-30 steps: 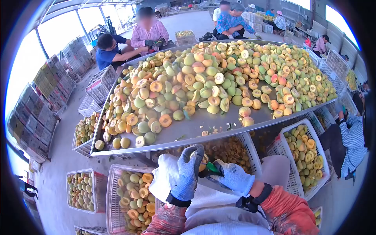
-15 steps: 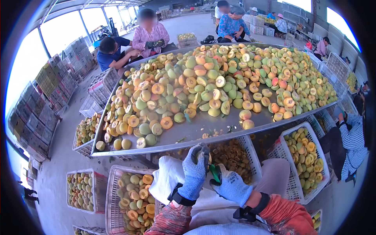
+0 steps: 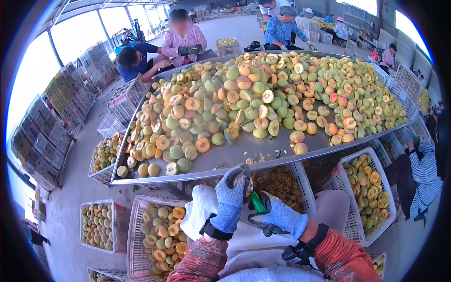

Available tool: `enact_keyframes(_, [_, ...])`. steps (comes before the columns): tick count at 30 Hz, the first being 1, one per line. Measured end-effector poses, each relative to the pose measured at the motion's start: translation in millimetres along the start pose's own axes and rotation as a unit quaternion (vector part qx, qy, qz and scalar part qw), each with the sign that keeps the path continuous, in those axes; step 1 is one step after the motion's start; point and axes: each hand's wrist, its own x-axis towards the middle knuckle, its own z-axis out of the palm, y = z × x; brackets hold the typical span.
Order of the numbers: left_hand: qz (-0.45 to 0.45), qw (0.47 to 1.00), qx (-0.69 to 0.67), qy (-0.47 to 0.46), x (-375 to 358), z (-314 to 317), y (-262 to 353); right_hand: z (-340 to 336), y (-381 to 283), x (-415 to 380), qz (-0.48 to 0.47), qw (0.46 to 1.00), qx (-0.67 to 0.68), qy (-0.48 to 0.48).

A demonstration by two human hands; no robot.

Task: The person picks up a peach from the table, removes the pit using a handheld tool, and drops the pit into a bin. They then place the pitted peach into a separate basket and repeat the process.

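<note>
My left hand (image 3: 231, 197), in a blue-grey glove, is closed around a small piece of fruit that is mostly hidden, just in front of the metal table's edge. Gloved too, my right hand (image 3: 278, 215) grips a green-handled tool (image 3: 257, 202), whose upper end is close to the left fingers. Both hands are above my lap. Behind them the metal table (image 3: 225, 157) bears a large heap of whole and halved yellow-green fruit (image 3: 235, 98). Below the hands' far side is a crate of brown, cut fruit pieces (image 3: 279, 184).
Fruit-filled crates stand at my left (image 3: 134, 235), farther left (image 3: 120, 230) and at my right (image 3: 385, 188). Several people sit around the table, one in a pink top (image 3: 181, 40). A co-worker in a checked sleeve (image 3: 425, 174) is at the right. Stacked crates (image 3: 40, 131) line the left.
My right hand has turned slightly, showing more of the green handle. My left hand has moved slightly up and left. The view has shifted a little.
</note>
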Motion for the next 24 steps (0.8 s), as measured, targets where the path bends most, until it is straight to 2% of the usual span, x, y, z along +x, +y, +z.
enact_keyframes(2, [0.059,0.998,-0.03,-0.003,-2.8,0.4,12.1,-4.8,-18.7,-4.0,0.143,0.961,0.228,-0.064])
enact_keyframes(3, [0.051,0.998,-0.027,-0.014,3.9,0.5,2.0,-3.0,-13.1,-3.9,0.144,0.961,0.229,-0.064])
enact_keyframes(4, [0.052,0.998,-0.028,-0.013,8.8,-1.0,3.1,-0.8,-2.6,-1.9,0.099,0.982,0.157,-0.037])
enact_keyframes(5, [-0.044,0.997,-0.031,-0.059,14.1,-3.4,5.2,1.1,6.2,-0.1,0.053,0.995,0.083,-0.01])
enact_keyframes(6, [-0.143,0.984,-0.032,-0.105,15.4,-4.7,4.7,5.0,12.4,-1.1,0.054,0.995,0.084,-0.009])
enact_keyframes(7, [-0.166,0.981,-0.057,-0.082,13.4,-4.2,1.1,8.0,17.4,-1.2,0.021,0.998,0.062,0.006])
enact_keyframes(8, [-0.166,0.981,-0.057,-0.084,13.6,-3.0,4.8,7.7,15.2,0.5,-0.013,0.999,0.038,0.023])
enact_keyframes(10, [-0.017,0.994,-0.07,-0.079,8.4,-4.2,14.7,2.5,4.3,-2.6,-0.008,0.996,0.089,0.009])
enact_keyframes(11, [-0.015,0.991,-0.049,-0.127,14.4,-9.3,18.2,0.3,-4.3,-4.4,-0.007,0.99,0.139,-0.005])
enact_keyframes(12, [-0.064,0.983,-0.044,-0.166,19.3,-10.8,22.8,-0.2,-9.8,-6.2,-0.003,0.99,0.141,-0.005])
enact_keyframes(14, [-0.121,0.966,0.035,-0.225,32.5,-12.4,27.2,-4.9,-18.5,-4.5,0.112,0.99,-0.091,0.0])
enact_keyframes(15, [-0.12,0.966,0.035,-0.226,32.3,-9.3,25.5,-4.2,-17.1,-2.7,0.122,0.986,-0.111,-0.001])
enact_keyframes(16, [-0.081,0.979,0.011,-0.186,30.5,-4.8,22.2,-2.6,-10.6,-1.6,0.122,0.986,-0.112,0.0])
enact_keyframes(17, [-0.044,0.988,-0.011,-0.146,29.2,-1.8,18.4,1.3,-2.7,-1.7,0.049,0.998,-0.03,0.018])
enact_keyframes(18, [-0.048,0.988,-0.011,-0.148,30.0,-1.7,15.1,3.4,2.1,-2.8,-0.023,0.998,0.053,0.037])
enact_keyframes(20, [-0.053,0.986,-0.026,-0.156,34.7,-5.5,10.4,2.2,1.6,-1.1,0.004,0.995,0.1,0.022])
enact_keyframes(21, [-0.066,0.979,0.027,-0.189,40.8,-7.7,10.0,0.0,-0.3,-0.3,0.025,0.99,0.142,0.009])
enact_keyframes(22, [-0.06,0.978,0.022,-0.197,44.9,-4.1,9.1,-2.9,4.9,2.5,0.025,0.99,0.135,0.018])
enact_keyframes(24, [-0.133,0.978,0.056,-0.149,43.3,3.4,2.2,-5.4,14.8,10.1,0.023,0.995,-0.083,0.039])
